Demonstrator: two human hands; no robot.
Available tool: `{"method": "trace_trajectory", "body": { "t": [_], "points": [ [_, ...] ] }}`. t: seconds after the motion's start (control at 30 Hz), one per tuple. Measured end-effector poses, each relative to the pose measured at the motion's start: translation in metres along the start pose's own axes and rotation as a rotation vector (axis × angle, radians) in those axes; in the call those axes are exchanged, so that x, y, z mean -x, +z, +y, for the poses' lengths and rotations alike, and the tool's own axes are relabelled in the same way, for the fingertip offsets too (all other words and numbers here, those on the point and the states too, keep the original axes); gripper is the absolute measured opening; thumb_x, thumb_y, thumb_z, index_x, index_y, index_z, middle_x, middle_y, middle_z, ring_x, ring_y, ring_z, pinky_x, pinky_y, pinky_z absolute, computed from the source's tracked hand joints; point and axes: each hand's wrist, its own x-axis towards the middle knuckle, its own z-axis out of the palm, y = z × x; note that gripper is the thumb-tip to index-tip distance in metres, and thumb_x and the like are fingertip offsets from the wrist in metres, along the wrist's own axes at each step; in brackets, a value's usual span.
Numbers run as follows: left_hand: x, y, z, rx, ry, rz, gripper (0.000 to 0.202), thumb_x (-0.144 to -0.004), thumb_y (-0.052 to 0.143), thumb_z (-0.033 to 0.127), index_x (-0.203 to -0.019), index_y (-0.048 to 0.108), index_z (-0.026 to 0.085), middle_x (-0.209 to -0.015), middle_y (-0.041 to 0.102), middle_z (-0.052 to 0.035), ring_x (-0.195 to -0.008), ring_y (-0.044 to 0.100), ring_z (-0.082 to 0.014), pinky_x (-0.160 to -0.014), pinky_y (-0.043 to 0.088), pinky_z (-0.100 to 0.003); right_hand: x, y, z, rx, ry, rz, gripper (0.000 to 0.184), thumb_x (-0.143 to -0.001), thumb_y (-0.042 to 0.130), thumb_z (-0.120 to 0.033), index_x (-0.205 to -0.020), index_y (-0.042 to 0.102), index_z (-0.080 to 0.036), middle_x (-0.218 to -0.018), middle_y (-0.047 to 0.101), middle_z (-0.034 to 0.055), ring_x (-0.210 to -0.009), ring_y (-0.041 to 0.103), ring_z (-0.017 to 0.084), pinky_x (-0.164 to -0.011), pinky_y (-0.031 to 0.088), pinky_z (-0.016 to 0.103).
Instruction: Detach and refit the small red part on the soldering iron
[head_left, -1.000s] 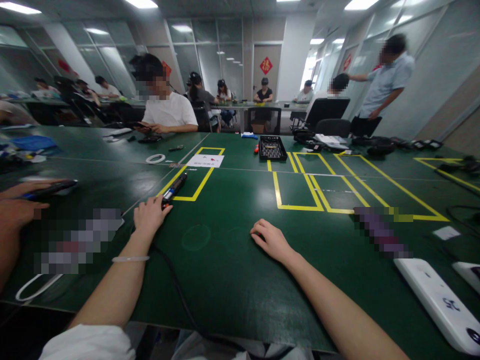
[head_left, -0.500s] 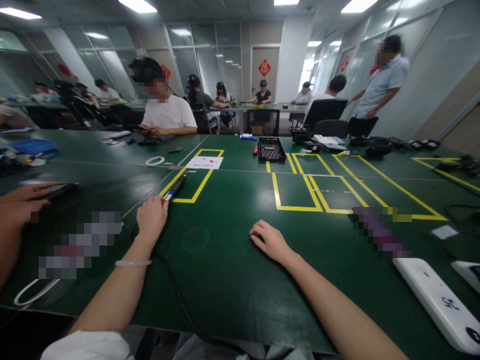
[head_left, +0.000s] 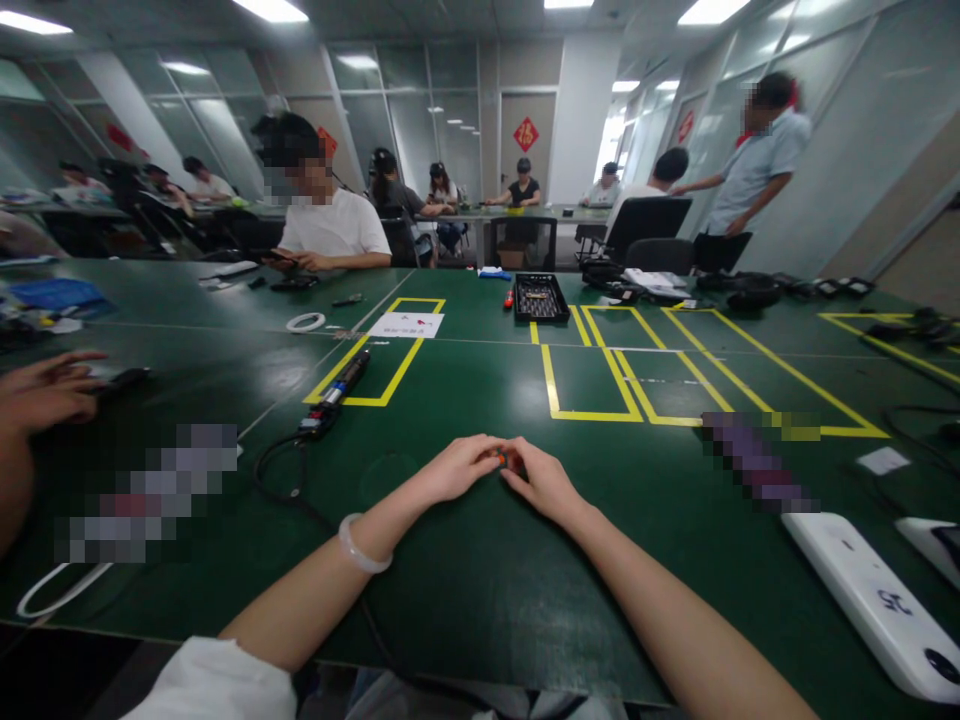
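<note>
The left hand (head_left: 457,470) and right hand (head_left: 546,480) meet at the fingertips over the green surface (head_left: 480,590), a small orange piece (head_left: 502,459) showing between them; each grip is curled nearly closed, but which has hold of the piece I cannot tell. To their left the driver (head_left: 343,385) lies across yellow tape (head_left: 365,402), its cord (head_left: 279,494) looped nearer; farther back sit a card (head_left: 409,326) and a black tray (head_left: 541,297)

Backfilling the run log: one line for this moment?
left hand: at small orange item, grip unclear | right hand: at same item, beside left hand | corded tool: lying across yellow tape, untouched
</note>
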Motion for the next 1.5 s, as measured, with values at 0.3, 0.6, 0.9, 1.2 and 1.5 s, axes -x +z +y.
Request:
{"method": "trace_trajectory", "body": {
  "t": [0.3,0.6,0.9,1.2,1.5],
  "points": [
    [0.002,0.017,-0.017,0.352,-0.121,0.026,0.037,-0.084,0.060,0.034,-0.116,0.054,0.015,-0.090,0.064,-0.0036,-0.081,0.061,-0.0139,-0.073,0.048,-0.026,-0.001,0.000,0.002,0.018,-0.048,-0.019,0.006,-0.088,0.058,-0.020,-0.094,0.056,-0.020,-0.089,0.062,0.0018,-0.078,0.057,0.015,-0.070,0.042,0.024],
    [0.007,0.014,-0.012,0.275,-0.088,0.092,0.020,-0.086,0.058,0.033,-0.097,0.058,0.017,-0.091,0.068,-0.0036,-0.085,0.065,-0.0152,-0.078,0.050,-0.028,0.000,0.003,0.005,0.000,0.027,-0.035,0.012,-0.084,0.062,-0.020,-0.095,0.056,-0.021,-0.080,0.061,-0.0005,-0.073,0.057,0.014,-0.066,0.041,0.024],
    [0.008,0.014,-0.008,0.215,-0.023,0.104,0.023,-0.088,0.055,0.035,-0.104,0.060,0.019,-0.095,0.068,-0.0021,-0.087,0.064,-0.0145,-0.080,0.047,-0.026,-0.001,0.000,0.007,-0.209,0.109,0.007,0.010,-0.091,0.054,-0.028,-0.090,0.058,-0.018,-0.075,0.063,-0.0004,-0.066,0.057,0.013,-0.062,0.041,0.023],
    [0.010,0.012,-0.003,0.156,-0.046,0.128,0.024,-0.090,0.051,0.037,-0.104,0.060,0.020,-0.093,0.070,-0.0020,-0.089,0.065,-0.0164,-0.081,0.046,-0.026,-0.001,-0.002,0.004,-0.403,0.117,0.005,0.014,-0.086,0.059,-0.027,-0.096,0.055,-0.017,-0.078,0.061,-0.0013,-0.065,0.054,0.012,-0.060,0.040,0.022],
    [0.010,0.013,-0.009,0.079,-0.030,0.102,0.018,-0.089,0.052,0.032,-0.101,0.058,0.020,-0.090,0.068,-0.0004,-0.086,0.064,-0.0146,-0.078,0.045,-0.025,-0.002,0.000,0.007,-0.370,0.099,0.022,0.014,-0.087,0.059,-0.027,-0.096,0.057,-0.018,-0.077,0.061,-0.0010,-0.066,0.053,0.011,-0.061,0.040,0.022]
  ]
}}
